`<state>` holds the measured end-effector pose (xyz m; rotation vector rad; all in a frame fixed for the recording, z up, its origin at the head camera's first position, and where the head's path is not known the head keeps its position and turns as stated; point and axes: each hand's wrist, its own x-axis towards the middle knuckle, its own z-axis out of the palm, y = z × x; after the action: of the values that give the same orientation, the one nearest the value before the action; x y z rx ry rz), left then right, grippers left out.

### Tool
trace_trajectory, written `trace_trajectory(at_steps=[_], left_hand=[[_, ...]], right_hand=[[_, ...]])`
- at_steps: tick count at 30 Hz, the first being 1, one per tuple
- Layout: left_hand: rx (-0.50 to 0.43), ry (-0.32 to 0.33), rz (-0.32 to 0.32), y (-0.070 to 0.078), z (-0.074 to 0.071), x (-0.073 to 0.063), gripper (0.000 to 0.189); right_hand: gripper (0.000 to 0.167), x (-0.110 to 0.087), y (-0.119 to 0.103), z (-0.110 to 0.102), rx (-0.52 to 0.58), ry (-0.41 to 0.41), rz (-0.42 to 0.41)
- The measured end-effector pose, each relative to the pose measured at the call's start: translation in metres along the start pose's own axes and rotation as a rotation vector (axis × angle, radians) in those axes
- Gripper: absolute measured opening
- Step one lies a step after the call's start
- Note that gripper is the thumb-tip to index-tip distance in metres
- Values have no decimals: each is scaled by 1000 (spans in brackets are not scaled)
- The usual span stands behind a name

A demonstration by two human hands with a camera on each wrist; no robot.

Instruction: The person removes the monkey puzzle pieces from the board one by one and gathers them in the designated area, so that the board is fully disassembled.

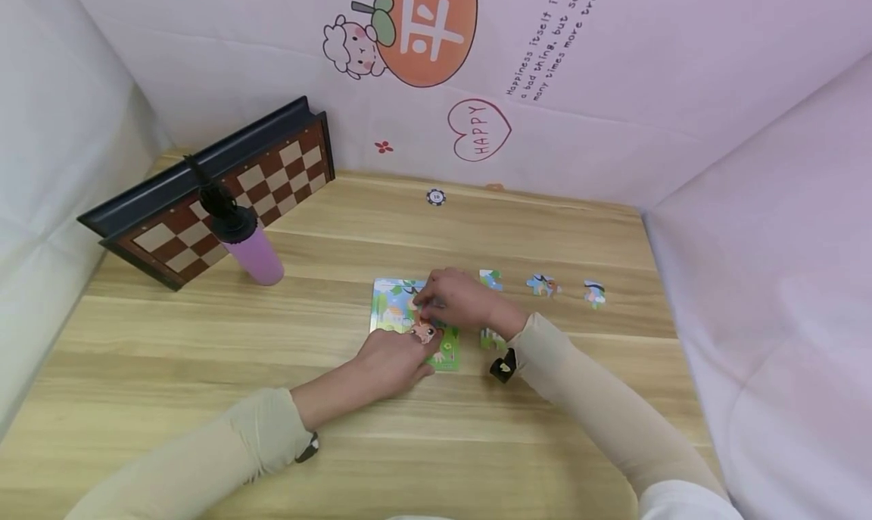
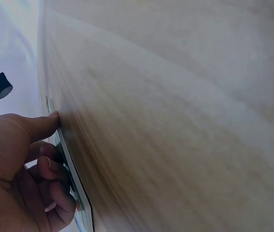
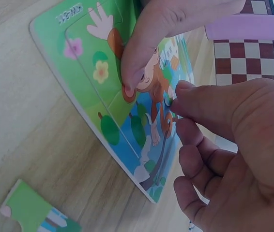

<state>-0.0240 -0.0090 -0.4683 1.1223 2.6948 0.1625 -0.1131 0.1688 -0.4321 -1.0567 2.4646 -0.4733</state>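
Wood-grain table (image 1: 327, 437): puzzle board (image 1: 381, 308) well in from far edge, partly covered
Left hand (image 1: 391, 359): bent fingers on board; whether pinching, cannot tell
Right hand (image 1: 462, 299): finger and thumb pinch mostly hidden piece (image 3: 168, 100)

Pale wood-grain table (image 1: 409, 467) right under the grip, white fabric-looking wall (image 1: 633, 134) with cutesy prints (image 1: 429, 28) beyond it, plain pale side walls (image 1: 783, 240) either side, kinda pinkish over to its right.

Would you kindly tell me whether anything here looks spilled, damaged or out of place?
Nothing looks spilled or damaged. Only the poker chip seems odd: it lies near the back wall, apart from the puzzle and its loose pieces, perhaps a stray.
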Motion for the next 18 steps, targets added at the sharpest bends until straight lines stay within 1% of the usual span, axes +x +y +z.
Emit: trace_trajectory(at_steps=[5, 12, 18], left_hand=[[-11, 4, 1, 0, 0, 0, 55], [-40, -20, -13, 1, 0, 2, 55], [-81, -19, -17, 0, -3, 1, 55]], right_hand=[[19, 2, 0, -1, 17, 16, -3], [13, 3, 0, -4, 62, 46, 28], [13, 3, -1, -4, 69, 53, 40]])
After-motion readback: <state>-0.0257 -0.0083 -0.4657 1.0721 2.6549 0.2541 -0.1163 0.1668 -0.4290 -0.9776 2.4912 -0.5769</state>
